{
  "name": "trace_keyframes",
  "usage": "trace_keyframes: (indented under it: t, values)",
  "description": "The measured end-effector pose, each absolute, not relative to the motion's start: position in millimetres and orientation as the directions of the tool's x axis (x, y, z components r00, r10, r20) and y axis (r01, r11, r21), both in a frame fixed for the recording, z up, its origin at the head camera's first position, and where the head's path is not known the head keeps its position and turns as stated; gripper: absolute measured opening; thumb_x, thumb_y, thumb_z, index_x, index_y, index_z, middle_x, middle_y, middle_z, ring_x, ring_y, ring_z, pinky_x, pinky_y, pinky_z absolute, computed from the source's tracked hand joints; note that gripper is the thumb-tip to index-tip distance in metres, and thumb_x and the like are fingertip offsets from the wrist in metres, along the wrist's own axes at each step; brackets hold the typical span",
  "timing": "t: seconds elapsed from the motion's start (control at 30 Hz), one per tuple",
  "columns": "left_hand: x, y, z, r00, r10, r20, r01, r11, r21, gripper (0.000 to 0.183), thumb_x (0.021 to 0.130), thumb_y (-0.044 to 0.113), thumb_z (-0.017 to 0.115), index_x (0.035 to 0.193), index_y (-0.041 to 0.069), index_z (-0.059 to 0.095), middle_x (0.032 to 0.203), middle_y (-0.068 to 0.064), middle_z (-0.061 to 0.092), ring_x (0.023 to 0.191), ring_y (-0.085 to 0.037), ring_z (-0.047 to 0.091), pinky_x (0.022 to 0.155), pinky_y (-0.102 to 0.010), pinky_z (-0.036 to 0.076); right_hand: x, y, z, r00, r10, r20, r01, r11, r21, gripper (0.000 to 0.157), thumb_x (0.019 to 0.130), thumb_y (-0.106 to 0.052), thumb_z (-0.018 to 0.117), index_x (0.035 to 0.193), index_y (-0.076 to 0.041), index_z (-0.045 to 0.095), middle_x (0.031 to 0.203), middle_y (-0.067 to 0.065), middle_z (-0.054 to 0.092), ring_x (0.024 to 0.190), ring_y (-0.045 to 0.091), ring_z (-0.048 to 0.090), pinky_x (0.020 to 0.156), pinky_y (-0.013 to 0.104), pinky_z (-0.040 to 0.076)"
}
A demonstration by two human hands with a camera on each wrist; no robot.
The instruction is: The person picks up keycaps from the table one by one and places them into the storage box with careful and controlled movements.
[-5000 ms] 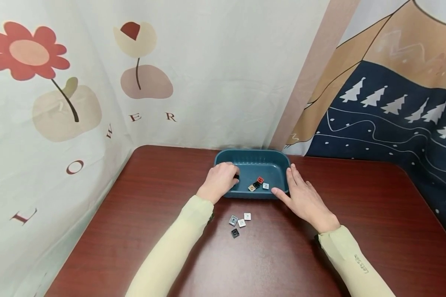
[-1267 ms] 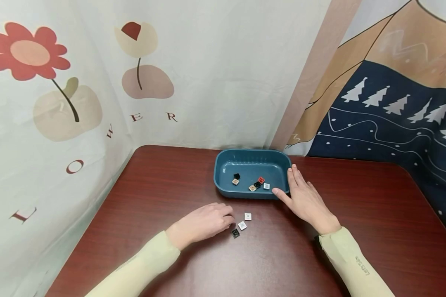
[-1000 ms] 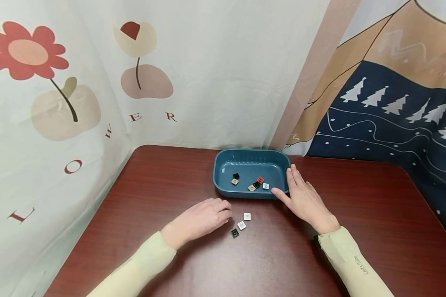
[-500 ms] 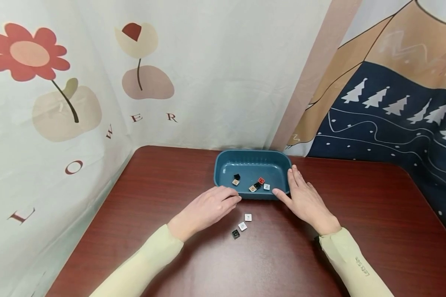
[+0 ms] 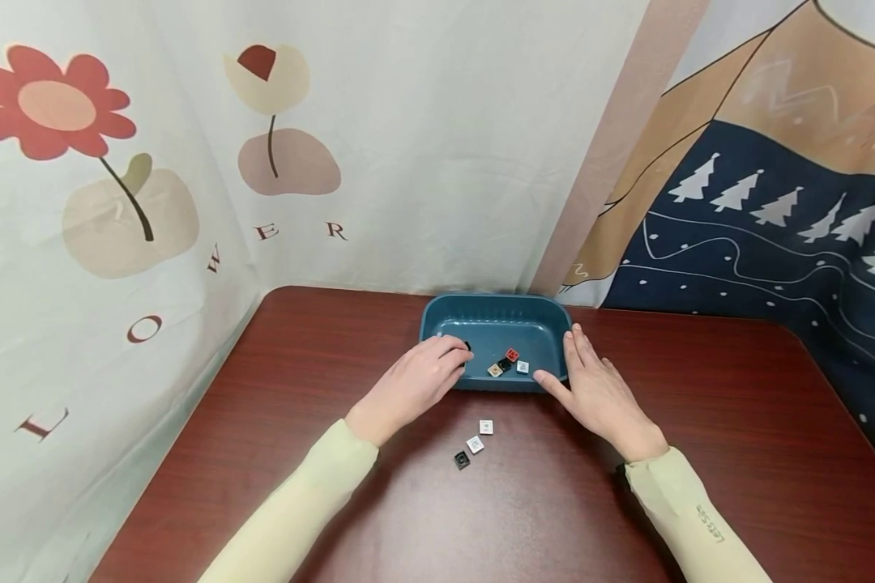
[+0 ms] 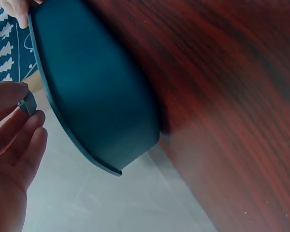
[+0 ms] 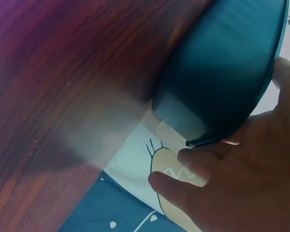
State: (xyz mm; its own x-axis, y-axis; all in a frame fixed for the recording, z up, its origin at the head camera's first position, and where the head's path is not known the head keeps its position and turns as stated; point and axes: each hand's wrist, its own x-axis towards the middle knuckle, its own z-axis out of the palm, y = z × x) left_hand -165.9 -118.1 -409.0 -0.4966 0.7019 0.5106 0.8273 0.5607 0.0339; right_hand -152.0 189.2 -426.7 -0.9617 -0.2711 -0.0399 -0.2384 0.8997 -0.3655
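Observation:
My left hand (image 5: 419, 376) is over the left end of the blue bin (image 5: 510, 386). Between its thumb and fingers it pinches a small grey keycap (image 6: 29, 103), clear in the left wrist view, held above the rim. My right hand (image 5: 605, 397) rests with straight fingers against the bin's right rim, thumb at the front edge. Inside the bin lie a red keycap (image 5: 512, 355), a black keycap (image 5: 505, 364), a beige keycap (image 5: 495, 370) and a white keycap (image 5: 522, 368). The left hand covers most of the bin's left corner and the keycaps there.
In front of the bin, on the dark red wooden table (image 5: 591, 518), lie two white keycaps (image 5: 475, 444) and a black keycap (image 5: 462, 460). A white printed curtain (image 5: 437, 162) hangs right behind the bin and along the table's left side.
The grey keycap has left the table in my left hand. That hand has moved forward from beside the loose keycaps to over the bin. My right hand has stayed at the rim.

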Motion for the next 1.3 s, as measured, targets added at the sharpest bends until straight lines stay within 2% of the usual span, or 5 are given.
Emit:
trace_keyframes:
  t: [0.4, 0.77, 1.3]
  values:
    - [-185, -112, -413, -0.681, 0.651, 0.337, 0.725, 0.662, 0.187, 0.011, 0.094, 0.010, 0.077, 0.105, 0.006, 0.078, 0.104, -0.005, 0.068, 0.094, -0.018, 0.068, 0.084, -0.029, 0.058, -153, 190, -427, -0.961, -0.272, -0.041, -0.239, 0.898, -0.369, 0.103, 0.102, -0.070, 0.040, 0.160, 0.011, 0.017, 0.170, 0.026, 0.007, 0.155, 0.045, 0.015, 0.117, 0.067, 0.024]
    - [-198, -104, -408, -0.733, 0.659, 0.169, 0.680, 0.698, 0.225, 0.014, 0.096, 0.012, 0.076, 0.108, 0.006, 0.078, 0.102, -0.005, 0.070, 0.093, -0.018, 0.070, 0.081, -0.030, 0.058, -153, 190, -427, -0.961, -0.273, -0.045, -0.237, 0.898, -0.372, 0.103, 0.102, -0.071, 0.040, 0.159, 0.012, 0.017, 0.170, 0.027, 0.007, 0.155, 0.045, 0.015, 0.117, 0.067, 0.024]
    - [-214, -93, -409, -0.777, 0.627, 0.050, 0.613, 0.738, 0.281, 0.011, 0.096, 0.015, 0.076, 0.104, 0.009, 0.081, 0.100, -0.004, 0.071, 0.094, -0.018, 0.068, 0.082, -0.030, 0.057, -153, 189, -427, -0.961, -0.272, -0.040, -0.237, 0.895, -0.378, 0.104, 0.101, -0.071, 0.040, 0.159, 0.012, 0.017, 0.170, 0.026, 0.007, 0.155, 0.044, 0.015, 0.117, 0.067, 0.024]
